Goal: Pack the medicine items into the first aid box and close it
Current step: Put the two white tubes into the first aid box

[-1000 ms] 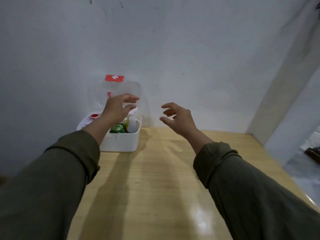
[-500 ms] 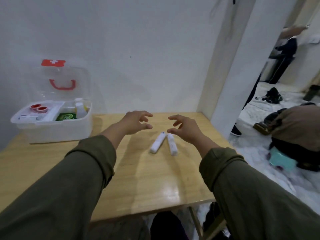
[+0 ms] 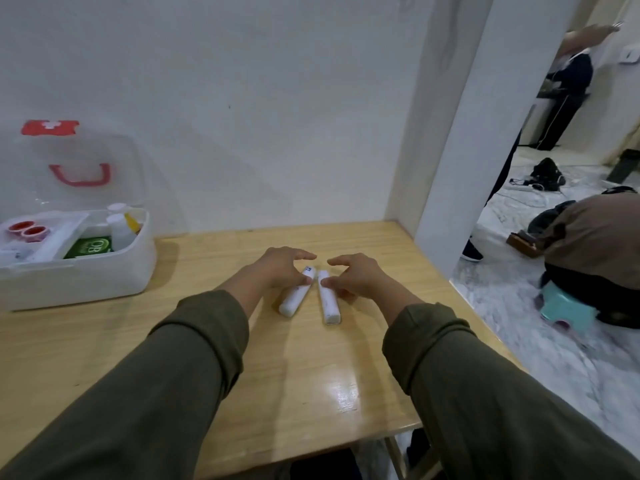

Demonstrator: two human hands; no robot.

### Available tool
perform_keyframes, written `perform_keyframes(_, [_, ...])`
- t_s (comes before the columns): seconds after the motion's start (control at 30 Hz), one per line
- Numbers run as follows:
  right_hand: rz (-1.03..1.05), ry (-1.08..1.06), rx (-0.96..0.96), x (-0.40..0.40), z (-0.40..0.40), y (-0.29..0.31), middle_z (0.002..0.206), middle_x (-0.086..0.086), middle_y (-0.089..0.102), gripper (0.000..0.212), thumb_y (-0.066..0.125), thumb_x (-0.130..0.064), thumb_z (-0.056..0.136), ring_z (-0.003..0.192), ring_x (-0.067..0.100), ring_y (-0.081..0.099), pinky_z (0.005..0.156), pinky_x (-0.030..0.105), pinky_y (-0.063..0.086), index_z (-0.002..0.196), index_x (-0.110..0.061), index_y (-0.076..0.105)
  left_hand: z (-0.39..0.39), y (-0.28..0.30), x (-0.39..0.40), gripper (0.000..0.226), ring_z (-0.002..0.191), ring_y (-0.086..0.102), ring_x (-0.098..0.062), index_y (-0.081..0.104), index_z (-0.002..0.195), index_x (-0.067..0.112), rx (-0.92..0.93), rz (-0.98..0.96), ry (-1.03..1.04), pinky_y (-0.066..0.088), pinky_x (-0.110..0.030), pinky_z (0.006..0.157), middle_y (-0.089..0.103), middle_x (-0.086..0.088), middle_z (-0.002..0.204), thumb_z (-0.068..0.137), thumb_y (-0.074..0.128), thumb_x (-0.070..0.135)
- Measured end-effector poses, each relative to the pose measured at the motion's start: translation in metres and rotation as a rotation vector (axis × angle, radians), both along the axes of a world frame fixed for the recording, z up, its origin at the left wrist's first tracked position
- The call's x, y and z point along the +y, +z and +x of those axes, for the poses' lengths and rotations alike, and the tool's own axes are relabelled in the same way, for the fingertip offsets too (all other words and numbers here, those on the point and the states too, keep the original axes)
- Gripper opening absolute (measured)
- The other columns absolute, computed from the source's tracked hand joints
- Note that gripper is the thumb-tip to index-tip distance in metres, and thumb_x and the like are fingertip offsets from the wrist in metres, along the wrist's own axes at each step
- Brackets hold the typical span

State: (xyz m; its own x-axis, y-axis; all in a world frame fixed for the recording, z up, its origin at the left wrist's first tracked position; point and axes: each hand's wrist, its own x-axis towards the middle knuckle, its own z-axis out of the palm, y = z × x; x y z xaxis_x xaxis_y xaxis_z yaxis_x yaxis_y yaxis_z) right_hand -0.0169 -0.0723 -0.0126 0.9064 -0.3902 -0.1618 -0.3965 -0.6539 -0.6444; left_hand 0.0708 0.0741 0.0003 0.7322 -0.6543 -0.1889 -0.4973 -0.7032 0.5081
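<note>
Left hand (image 3: pixel 281 268) and right hand (image 3: pixel 353 274) each cup a white tube (image 3: pixel 297 295) / (image 3: pixel 328 296), thumbs touching, fingers arched apart, not yet clamped, presumably for a simultaneous pickup toward the open first aid box (image 3: pixel 78 271).

a light wooden desk (image 3: pixel 214 341) is standing against a white wall, its glossy top catching a bright patch of glare near the front edge. a white first aid box (image 3: pixel 79 275) is sitting on the far left of the desk, its clear lid standing open. two white tubes are lying near the middle of the desk, well apart from the box: the left tube (image 3: pixel 296 296) is slanting with its far end leaning right, and the right tube (image 3: pixel 328 297) is lying just beside it, their far ends nearly meeting and their near ends spreading apart.
</note>
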Motion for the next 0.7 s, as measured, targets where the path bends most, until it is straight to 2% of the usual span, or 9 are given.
perform_keyframes(0.03, [0.016, 0.012, 0.021, 0.000, 0.002, 0.000, 0.128, 0.008, 0.059, 0.056, 0.073, -0.031, 0.078, 0.108, 0.021, 0.061, 0.091, 0.032, 0.052, 0.130, -0.023, 0.053, 0.002, -0.001, -0.001, 0.052, 0.129, 0.042, -0.020, 0.047, 0.132, 0.039, 0.009, 0.007, 0.004, 0.036, -0.030, 0.104, 0.054, -0.002, 0.135, 0.084, 0.065, 0.033])
perform_keyframes(0.13, [0.095, 0.030, 0.076, 0.000, 0.005, 0.003, 0.111, 0.008, 0.065, 0.052, 0.071, -0.023, 0.081, 0.073, 0.009, 0.064, 0.061, 0.018, 0.051, 0.130, -0.019, 0.054, 0.005, -0.003, -0.002, 0.043, 0.126, 0.045, -0.020, 0.054, 0.125, 0.039, 0.018, 0.034, 0.007, 0.039, -0.031, 0.101, 0.055, -0.002, 0.133, 0.084, 0.064, 0.034])
perform_keyframes(0.2, [0.100, 0.043, 0.107, 0.001, 0.007, 0.006, 0.095, 0.005, 0.064, 0.046, 0.069, -0.019, 0.083, 0.065, 0.006, 0.061, 0.054, 0.016, 0.049, 0.127, -0.016, 0.057, 0.007, -0.005, -0.003, 0.036, 0.122, 0.047, -0.020, 0.058, 0.120, 0.037, 0.013, 0.041, 0.009, 0.042, -0.031, 0.096, 0.057, -0.001, 0.130, 0.084, 0.063, 0.035])
perform_keyframes(0.33, [0.085, 0.048, 0.119, 0.001, 0.008, 0.008, 0.086, 0.002, 0.063, 0.037, 0.068, -0.018, 0.083, 0.063, 0.007, 0.060, 0.054, 0.017, 0.047, 0.119, -0.015, 0.061, 0.007, -0.007, -0.002, 0.032, 0.118, 0.050, -0.020, 0.061, 0.116, 0.033, 0.033, 0.004, 0.035, 0.040, -0.026, 0.084, 0.057, -0.002, 0.128, 0.084, 0.063, 0.033])
perform_keyframes(0.43, [0.086, 0.039, 0.103, 0.004, 0.010, 0.010, 0.081, -0.002, 0.061, 0.035, 0.069, -0.018, 0.082, 0.066, 0.010, 0.062, 0.062, 0.020, 0.052, 0.115, -0.016, 0.062, 0.005, -0.006, 0.003, 0.030, 0.114, 0.052, -0.018, 0.062, 0.114, 0.031, 0.044, -0.080, 0.069, 0.039, -0.025, 0.081, 0.059, -0.003, 0.125, 0.084, 0.064, 0.030])
perform_keyframes(0.5, [0.087, 0.032, 0.075, 0.007, 0.011, 0.012, 0.086, 0.001, 0.064, 0.034, 0.069, -0.016, 0.081, 0.071, 0.013, 0.064, 0.070, 0.025, 0.056, 0.115, -0.016, 0.062, 0.003, -0.002, 0.012, 0.030, 0.109, 0.054, -0.016, 0.061, 0.115, 0.029, 0.055, -0.168, 0.097, 0.040, -0.025, 0.080, 0.061, -0.005, 0.120, 0.085, 0.063, 0.026])
perform_keyframes(0.57, [0.082, 0.025, 0.011, 0.011, 0.010, 0.017, 0.097, 0.006, 0.066, 0.033, 0.069, -0.014, 0.081, 0.073, 0.014, 0.064, 0.069, 0.026, 0.056, 0.113, -0.016, 0.062, 0.003, 0.005, 0.024, 0.030, 0.104, 0.056, -0.016, 0.062, 0.114, 0.028, 0.055, -0.269, 0.126, 0.042, -0.024, 0.077, 0.063, -0.006, 0.116, 0.085, 0.063, 0.023])
perform_keyframes(0.63, [0.072, 0.015, -0.090, 0.017, 0.012, 0.024, 0.103, 0.007, 0.067, 0.032, 0.070, -0.015, 0.079, 0.073, 0.012, 0.063, 0.060, 0.023, 0.050, 0.110, -0.019, 0.063, 0.005, 0.015, 0.039, 0.028, 0.095, 0.059, -0.014, 0.064, 0.111, 0.028, 0.012, -0.383, 0.162, 0.043, -0.013, 0.067, 0.066, -0.003, 0.110, 0.085, 0.063, 0.019])
perform_keyframes(0.7, [0.064, 0.021, -0.200, 0.028, 0.016, 0.036, 0.099, 0.005, 0.067, 0.033, 0.071, -0.016, 0.078, 0.076, 0.012, 0.062, 0.060, 0.023, 0.049, 0.110, -0.022, 0.063, 0.009, 0.029, 0.057, 0.027, 0.089, 0.059, -0.012, 0.066, 0.110, 0.025, -0.048, -0.508, 0.209, 0.040, -0.003, 0.054, 0.068, -0.002, 0.101, 0.084, 0.064, 0.016])
